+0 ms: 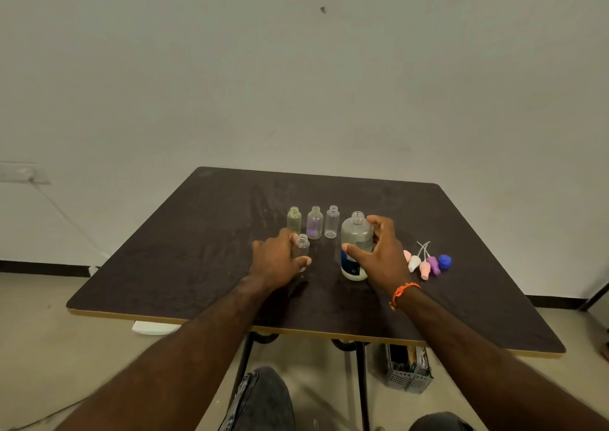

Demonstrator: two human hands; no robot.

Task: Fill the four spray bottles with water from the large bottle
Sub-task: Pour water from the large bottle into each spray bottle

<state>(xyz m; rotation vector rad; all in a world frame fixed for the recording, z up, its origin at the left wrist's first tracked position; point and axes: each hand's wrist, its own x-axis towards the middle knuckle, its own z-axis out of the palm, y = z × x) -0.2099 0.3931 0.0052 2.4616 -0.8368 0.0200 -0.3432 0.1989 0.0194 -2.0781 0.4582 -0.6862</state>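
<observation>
You are gripping a small bottle [302, 249] in your left hand [276, 262] while your right hand [384, 252] is wrapping the large bottle [357, 246]; all four are looking empty, so pouring is not yet begun.

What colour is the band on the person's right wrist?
Orange: the thin cord wristband by the right hand, seen in the head view.

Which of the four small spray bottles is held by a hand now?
The clear small bottle nearest the person, in the left hand. It stands in front of the row of three: the greenish bottle, the purplish bottle, and the other clear bottle, all untouched.
</observation>
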